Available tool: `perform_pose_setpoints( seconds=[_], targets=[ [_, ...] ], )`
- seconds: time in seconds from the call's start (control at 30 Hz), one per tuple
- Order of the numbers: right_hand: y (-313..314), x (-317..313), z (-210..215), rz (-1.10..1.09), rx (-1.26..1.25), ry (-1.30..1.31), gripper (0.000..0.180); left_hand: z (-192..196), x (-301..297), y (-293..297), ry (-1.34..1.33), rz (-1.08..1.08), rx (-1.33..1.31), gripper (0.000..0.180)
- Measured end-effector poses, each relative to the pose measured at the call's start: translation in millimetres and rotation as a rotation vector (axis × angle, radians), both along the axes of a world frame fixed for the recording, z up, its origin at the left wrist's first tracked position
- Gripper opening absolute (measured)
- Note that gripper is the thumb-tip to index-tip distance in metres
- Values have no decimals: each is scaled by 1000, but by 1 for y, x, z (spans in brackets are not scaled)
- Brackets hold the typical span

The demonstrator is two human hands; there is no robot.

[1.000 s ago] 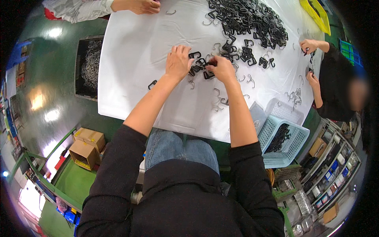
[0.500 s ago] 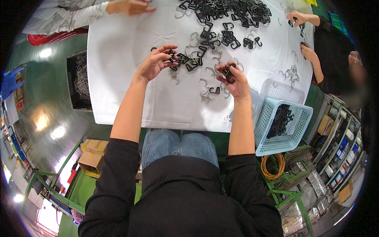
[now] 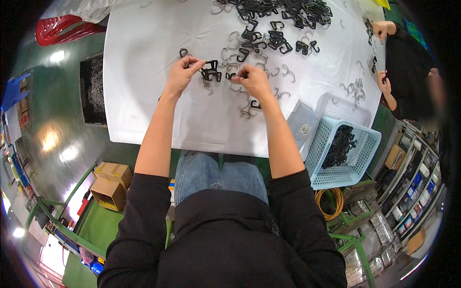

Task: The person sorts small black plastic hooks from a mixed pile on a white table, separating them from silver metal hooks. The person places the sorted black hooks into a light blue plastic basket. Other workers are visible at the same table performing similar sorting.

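Two bare hands work over a white table [image 3: 144, 96]: the left hand [image 3: 180, 74] pinches a small black plastic buckle [image 3: 210, 67], the right hand [image 3: 254, 79] closes on another clip [image 3: 231, 75] just beside it. Loose black buckles [image 3: 283, 14] and thin wire hooks [image 3: 249, 108] litter the far side, and a light-blue mesh basket [image 3: 357, 163] of black parts sits near right.
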State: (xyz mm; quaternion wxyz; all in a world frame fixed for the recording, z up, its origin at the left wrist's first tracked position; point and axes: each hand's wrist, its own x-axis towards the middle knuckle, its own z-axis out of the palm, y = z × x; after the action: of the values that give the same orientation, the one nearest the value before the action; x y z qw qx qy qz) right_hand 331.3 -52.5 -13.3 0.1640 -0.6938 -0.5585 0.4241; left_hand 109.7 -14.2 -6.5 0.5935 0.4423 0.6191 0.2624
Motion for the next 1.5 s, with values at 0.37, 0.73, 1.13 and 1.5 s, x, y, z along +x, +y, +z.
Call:
perform_pose_setpoints(
  seconds=[0.37, 0.73, 1.13, 1.5],
  targets=[
    [-35, 63, 58, -329, -321, 1187, 25, -1, 33, -42, 778, -332, 482, 38],
    [5, 16, -1, 237, 111, -307, 24, 31, -10, -54, -141, -150, -96, 20],
    [-9, 50, 48, -22, -503, 1034, 23, -3, -3, -39, 408, -129, 319, 26],
    [33, -56, 8, 387, 20, -528, 23, 34, -40, -37, 18, -195, -25, 25]
  ],
)
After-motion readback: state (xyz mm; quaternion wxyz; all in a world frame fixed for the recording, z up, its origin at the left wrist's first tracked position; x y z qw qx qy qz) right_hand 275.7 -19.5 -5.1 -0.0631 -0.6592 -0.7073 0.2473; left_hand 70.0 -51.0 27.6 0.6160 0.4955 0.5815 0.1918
